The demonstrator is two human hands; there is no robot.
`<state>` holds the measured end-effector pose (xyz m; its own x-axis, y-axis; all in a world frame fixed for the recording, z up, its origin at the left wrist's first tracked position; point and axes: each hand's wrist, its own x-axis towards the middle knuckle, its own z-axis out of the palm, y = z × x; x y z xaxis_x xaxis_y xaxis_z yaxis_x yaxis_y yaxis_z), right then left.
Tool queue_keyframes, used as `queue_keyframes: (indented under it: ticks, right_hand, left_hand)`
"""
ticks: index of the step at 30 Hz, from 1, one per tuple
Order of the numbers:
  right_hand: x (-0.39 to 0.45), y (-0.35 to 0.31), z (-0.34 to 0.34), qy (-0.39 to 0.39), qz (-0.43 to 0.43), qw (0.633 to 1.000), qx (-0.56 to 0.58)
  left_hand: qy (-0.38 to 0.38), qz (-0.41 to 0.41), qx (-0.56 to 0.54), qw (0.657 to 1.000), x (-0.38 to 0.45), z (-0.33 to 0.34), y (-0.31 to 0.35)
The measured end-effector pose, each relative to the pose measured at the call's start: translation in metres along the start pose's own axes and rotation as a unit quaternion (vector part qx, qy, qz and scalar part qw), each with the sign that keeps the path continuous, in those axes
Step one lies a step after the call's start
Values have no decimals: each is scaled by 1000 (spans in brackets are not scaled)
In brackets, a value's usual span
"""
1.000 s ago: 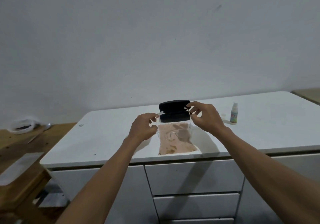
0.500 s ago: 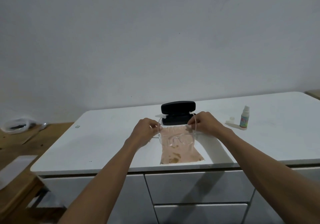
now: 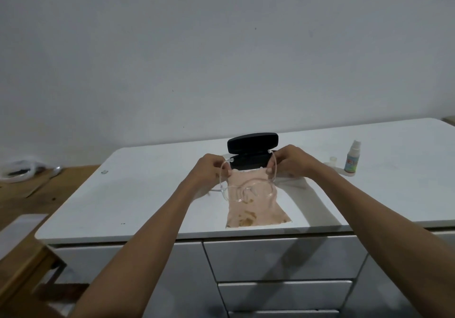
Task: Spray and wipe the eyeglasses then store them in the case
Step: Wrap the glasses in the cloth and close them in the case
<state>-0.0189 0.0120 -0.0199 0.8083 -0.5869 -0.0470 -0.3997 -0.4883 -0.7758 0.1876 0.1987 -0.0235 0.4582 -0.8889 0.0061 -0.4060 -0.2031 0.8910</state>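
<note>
Holding the clear-framed eyeglasses [image 3: 246, 189] by their two temples, both hands work just in front of the open black case [image 3: 250, 156], which serves here as the landmark. Left of the case, the left hand [image 3: 209, 172] has its fingers curled round the left temple, whose tip pokes up beside the case's left end. Between the hands, the lens front hangs low on the near side of the case, over the stained pink cloth [image 3: 256, 207] that lies flat on the white cabinet top [image 3: 147, 194] and reaches up to the case's near edge. Right of the case's near corner, the right hand [image 3: 290, 162] pinches the right temple, its tip rising beside the case's right end. Well right of the case stands the spray bottle [image 3: 352, 157], with a small cap [image 3: 333, 159] just beside it.

The glasses' long axis runs side to side, parallel to the case's, and the temples are unfolded. Storing them likely means folding each temple inward, then carrying the frame a short way away from the body into the tray. Both hands sit about equally near the case.
</note>
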Motion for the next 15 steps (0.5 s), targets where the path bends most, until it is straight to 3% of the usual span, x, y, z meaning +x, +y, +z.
queue_keyframes:
  ticks: [7, 15]
  right_hand:
    - [-14, -6, -16, -74, 30, 993, 92]
    - [-24, -16, -12, -131, 41, 989, 49]
  left_hand:
    - [-44, -27, 63, 997, -7, -17, 12]
    - [-122, -46, 126, 983, -12, -15, 19]
